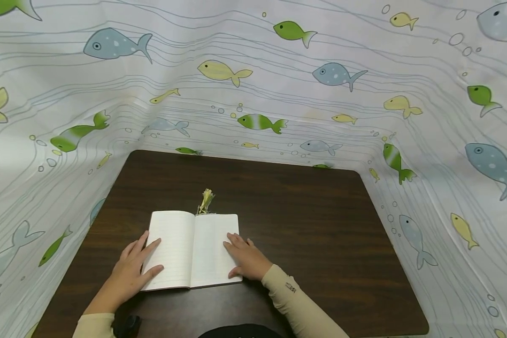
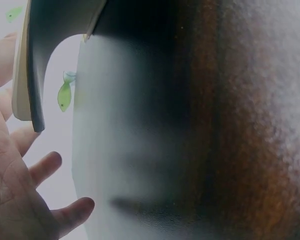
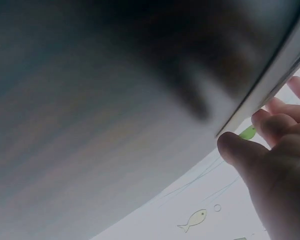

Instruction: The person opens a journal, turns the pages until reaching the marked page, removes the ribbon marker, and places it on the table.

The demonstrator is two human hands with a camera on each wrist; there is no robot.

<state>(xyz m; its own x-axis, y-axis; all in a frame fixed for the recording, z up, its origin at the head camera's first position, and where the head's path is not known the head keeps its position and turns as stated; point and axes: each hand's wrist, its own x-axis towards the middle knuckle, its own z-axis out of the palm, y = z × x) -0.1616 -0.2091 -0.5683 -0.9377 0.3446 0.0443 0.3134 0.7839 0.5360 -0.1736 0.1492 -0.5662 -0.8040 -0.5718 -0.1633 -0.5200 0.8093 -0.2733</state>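
An open notebook point(image 1: 173, 253) with lined, unmarked pages lies on the dark table. My left hand point(image 1: 128, 272) rests at its left edge, fingers spread, with the thumb and a fingertip over the left page. On the opposite side, my right hand point(image 1: 248, 257) touches the outer part of the right page, fingers relaxed and thumb near the lower corner. The left wrist view shows the notebook's dark cover point(image 2: 37, 75) in front of some left fingers. In the right wrist view, the right fingertips are right at the notebook's edge point(image 3: 260, 95).
A yellow-green tassel-like bunch point(image 1: 205, 202) sticks out above the notebook's spine. The brown wooden table point(image 1: 312, 249) is enclosed at the back and sides by a white fish-print sheet point(image 1: 279, 98). A black rounded shape point(image 1: 241, 331) shows at the bottom edge.
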